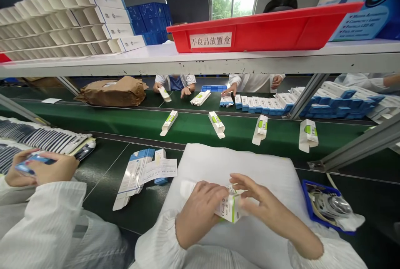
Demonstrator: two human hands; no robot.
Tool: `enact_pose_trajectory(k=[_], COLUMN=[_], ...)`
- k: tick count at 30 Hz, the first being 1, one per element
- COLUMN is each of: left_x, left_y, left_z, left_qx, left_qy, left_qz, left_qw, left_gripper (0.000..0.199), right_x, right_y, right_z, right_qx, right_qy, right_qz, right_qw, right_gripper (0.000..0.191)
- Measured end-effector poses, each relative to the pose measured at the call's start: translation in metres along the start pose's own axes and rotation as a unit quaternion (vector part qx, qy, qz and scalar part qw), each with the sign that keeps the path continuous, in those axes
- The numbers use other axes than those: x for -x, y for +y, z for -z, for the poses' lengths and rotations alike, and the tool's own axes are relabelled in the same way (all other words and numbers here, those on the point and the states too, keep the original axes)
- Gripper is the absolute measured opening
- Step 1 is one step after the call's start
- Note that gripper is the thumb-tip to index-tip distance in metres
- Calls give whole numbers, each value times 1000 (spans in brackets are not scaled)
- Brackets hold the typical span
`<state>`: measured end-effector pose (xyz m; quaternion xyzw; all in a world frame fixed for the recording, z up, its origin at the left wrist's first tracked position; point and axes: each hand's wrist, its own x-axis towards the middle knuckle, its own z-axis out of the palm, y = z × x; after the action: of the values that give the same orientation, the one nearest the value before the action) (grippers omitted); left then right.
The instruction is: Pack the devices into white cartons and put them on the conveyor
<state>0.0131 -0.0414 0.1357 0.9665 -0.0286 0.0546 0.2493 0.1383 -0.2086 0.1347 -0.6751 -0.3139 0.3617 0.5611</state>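
My left hand [203, 208] is wrapped around a small white and green carton [230, 210], which is tilted above a white padded sheet [200, 160]. At the carton's right end is my right hand [262, 202], its fingers spread and slightly curved. Those fingertips are close to the end flap; whether they touch it I cannot tell. Part of the carton is covered by my left fingers. Left of the sheet lie flattened blue and white cartons [136, 173] with a printed paper slip [161, 168] over them.
Several similar cartons lie on the green conveyor belt [190, 129]. A red bin [265, 31] stands on the shelf above. At the right sits a blue tray [308, 206] with a coiled device. A co-worker's hands [53, 167] hold a blue packet at the left; other people work across.
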Motion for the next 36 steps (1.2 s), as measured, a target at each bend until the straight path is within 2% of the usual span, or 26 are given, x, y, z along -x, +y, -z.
enact_pose_trajectory(k=[2, 4, 6, 8, 10, 12, 15, 18, 20, 22, 24, 27, 29, 31, 33, 36], left_x=[-7, -12, -15, -15, -13, -11, -11, -15, -19, -22, -25, -27, -27, -23, -15, -1], left_y=[1, 0, -6, -15, -24, -32, -35, -31, -27, -24, -23, -27, -32, -38, -46, -58], left_z=[-3, -8, -13, -15, -15, -14, -13, -17, -20, -25, -32, -47, -57, -63, -65, -63], left_qx=[-75, -116, -136, -146, -147, -140, -110, -87, -60, 2, 87, 188, 219, 220, 199, 161], left_qy=[18, 43, 60, 59, 37, 3, -51, -77, -86, -87, -59, 12, 35, 43, 66, 104], left_qz=[-57, -77, -57, -21, 8, 40, 118, 158, 184, 231, 270, 270, 259, 270, 294, 322], left_qw=[995, 989, 987, 987, 988, 989, 986, 981, 977, 969, 957, 944, 940, 936, 933, 927], left_gripper=[34, 40, 43, 46, 62, 74, 65, 58, 63, 72, 77, 73, 74, 78, 77, 65], right_x=[-4, -9, -15, -18, -19, -18, -19, -29, -39, -49, -55, -56, -56, -61, -80, -135], right_y=[6, 17, 32, 48, 61, 68, 72, 74, 76, 75, 72, 65, 63, 65, 67, 62], right_z=[-3, -7, -10, -10, -7, -4, 0, 7, 12, 17, 15, -6, -25, -40, -44, -31], right_qx=[53, 39, -45, -156, -246, -291, -274, -193, -147, -150, -194, -281, -324, -336, -296, -172], right_qy=[-9, 2, 17, 7, -11, -17, -4, 32, 54, 81, 95, 27, -7, 1, 12, 27], right_qz=[2, -11, -42, -85, -126, -151, -116, -83, -94, -108, -114, -112, -129, -148, -156, -113], right_qw=[999, 999, 998, 984, 961, 944, 955, 977, 983, 979, 970, 953, 937, 930, 942, 978], right_gripper=[56, 56, 54, 50, 45, 44, 53, 67, 70, 64, 59, 55, 59, 62, 60, 50])
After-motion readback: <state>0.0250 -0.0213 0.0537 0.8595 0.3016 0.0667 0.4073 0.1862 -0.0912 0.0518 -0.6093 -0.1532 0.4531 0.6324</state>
